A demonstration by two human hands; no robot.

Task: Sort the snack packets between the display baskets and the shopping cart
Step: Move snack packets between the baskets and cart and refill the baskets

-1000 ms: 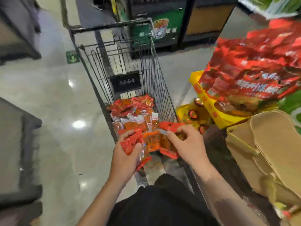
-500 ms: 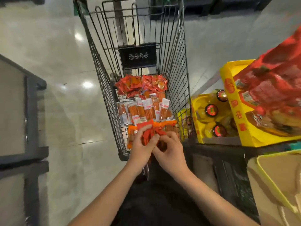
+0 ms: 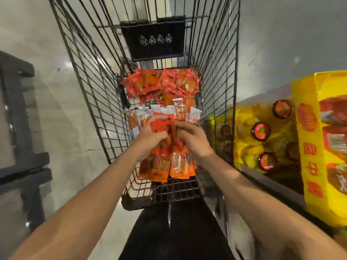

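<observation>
Both hands are reaching into the shopping cart: left hand & right hand are gripping a red snack packet between them, above orange packets lying at the cart's near edge. More red packets are sitting at its far end.

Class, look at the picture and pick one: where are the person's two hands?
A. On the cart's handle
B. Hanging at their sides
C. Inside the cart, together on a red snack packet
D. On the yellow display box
C: the left hand and right hand meet on a red snack packet above the packets lying in the shopping cart.
</observation>
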